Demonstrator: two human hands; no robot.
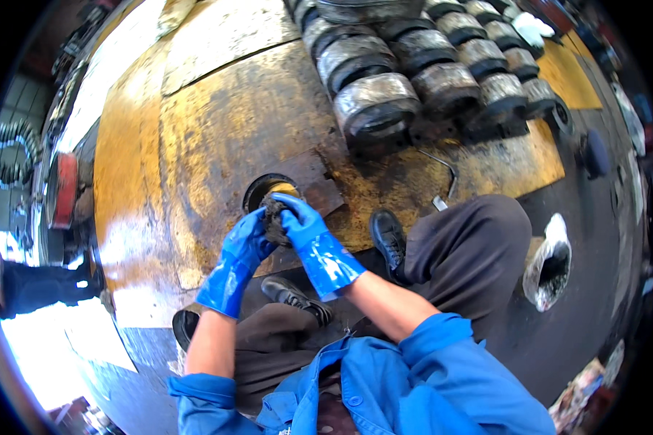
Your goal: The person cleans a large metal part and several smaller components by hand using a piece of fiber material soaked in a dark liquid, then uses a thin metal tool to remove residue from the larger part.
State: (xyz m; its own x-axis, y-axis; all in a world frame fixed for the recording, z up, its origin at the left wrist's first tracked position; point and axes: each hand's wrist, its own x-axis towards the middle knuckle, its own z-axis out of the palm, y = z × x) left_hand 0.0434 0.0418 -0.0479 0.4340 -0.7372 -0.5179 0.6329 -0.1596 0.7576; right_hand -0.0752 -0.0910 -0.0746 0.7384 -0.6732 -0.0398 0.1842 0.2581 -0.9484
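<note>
Both my hands wear long blue rubber gloves. Between them is a dark, ragged clump [275, 223]; whether it is a greasy rag or a lump of grease I cannot tell. My left hand [245, 239] closes on its left side, and my right hand [302, 220] has its fingers curled over its right side. Just beyond the clump a dark ring-shaped part [252, 194] rests on a dark, flat board [315, 176]. Yellowish floor shows through its opening. My hands and the clump hide part of its near rim.
Rows of grimy, rusty cylindrical parts [376, 101] stand at the far right. A bent metal rod [450, 174] lies in front of them on the stained sheet [218, 130]. An open whitish bag [548, 279] is right of my knee. A red round object [65, 190] is at left.
</note>
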